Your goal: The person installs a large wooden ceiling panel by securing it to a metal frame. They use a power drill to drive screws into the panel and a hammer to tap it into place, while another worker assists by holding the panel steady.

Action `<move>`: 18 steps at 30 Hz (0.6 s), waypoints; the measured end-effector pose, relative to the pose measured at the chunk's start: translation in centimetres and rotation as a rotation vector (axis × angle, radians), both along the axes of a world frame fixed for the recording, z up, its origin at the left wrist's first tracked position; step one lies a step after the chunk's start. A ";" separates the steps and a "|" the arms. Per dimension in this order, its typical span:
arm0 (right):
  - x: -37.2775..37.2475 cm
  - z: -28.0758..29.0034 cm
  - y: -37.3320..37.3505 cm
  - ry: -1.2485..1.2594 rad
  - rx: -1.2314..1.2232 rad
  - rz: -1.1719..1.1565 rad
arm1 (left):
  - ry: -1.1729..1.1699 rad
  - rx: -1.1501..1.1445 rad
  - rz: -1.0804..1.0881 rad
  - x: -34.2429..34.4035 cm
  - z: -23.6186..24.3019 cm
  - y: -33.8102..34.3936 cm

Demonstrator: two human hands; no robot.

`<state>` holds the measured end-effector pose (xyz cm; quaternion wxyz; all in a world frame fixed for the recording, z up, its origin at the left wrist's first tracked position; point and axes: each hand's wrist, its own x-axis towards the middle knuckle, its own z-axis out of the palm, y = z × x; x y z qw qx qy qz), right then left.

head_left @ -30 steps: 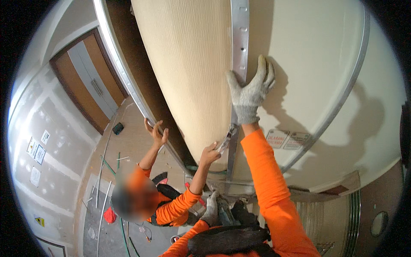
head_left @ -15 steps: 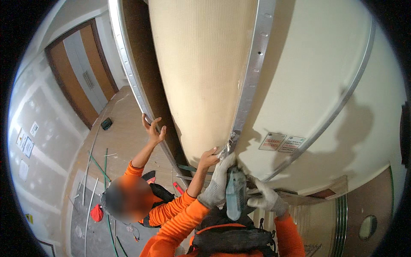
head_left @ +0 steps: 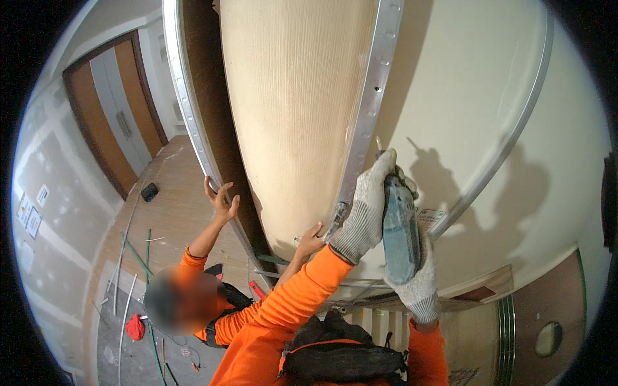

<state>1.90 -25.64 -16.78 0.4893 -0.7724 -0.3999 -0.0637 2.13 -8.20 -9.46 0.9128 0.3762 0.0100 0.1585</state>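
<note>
A worn teal-grey power drill is raised in front of me, its thin bit pointing up beside the metal channel. My right hand, in a whitish knit glove, is wrapped round the drill body from the right, its fingers partly hidden behind it. Similarly gloved, my left hand closes round the drill's front end near the bit. The channel runs up the edge of a pale ribbed panel. Against the panel's lower edge rests a co-worker's bare hand; their other hand touches the left metal channel.
The co-worker in orange crouches close on my left. Green and white rods, a red cloth and a dark box-like item lie on the floor. A cream wall with a curved metal strip stands at right.
Both my hands have lifted the drill upward and to the right, away from the channel's lower end. Its bit now shows beside the channel. The co-worker's hands stay at the channel and panel.
</note>
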 end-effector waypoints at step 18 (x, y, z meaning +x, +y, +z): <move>-0.1 6.7 2.2 -0.095 0.220 -0.267 | -0.360 -0.260 -0.051 1.8 4.7 -0.5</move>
